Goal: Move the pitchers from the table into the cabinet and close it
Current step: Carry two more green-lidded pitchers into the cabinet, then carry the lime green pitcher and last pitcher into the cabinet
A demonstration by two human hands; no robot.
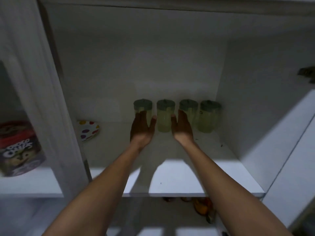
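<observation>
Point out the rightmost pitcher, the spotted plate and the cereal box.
Rightmost pitcher (pixel 207 119): head view, on its pale body.
Spotted plate (pixel 88 131): head view, on its face.
Cereal box (pixel 18 149): head view, on its front.

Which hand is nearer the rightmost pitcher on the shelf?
Right. The right hand is at the pitcher beside the rightmost pitcher; the left hand is at the leftmost, far end of the row.

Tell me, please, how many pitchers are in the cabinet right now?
4, in a row at the back of the shelf: first pitcher behind the left hand, second pitcher between the hands, third pitcher behind the right hand, fourth pitcher rightmost. None seems hidden.
</observation>
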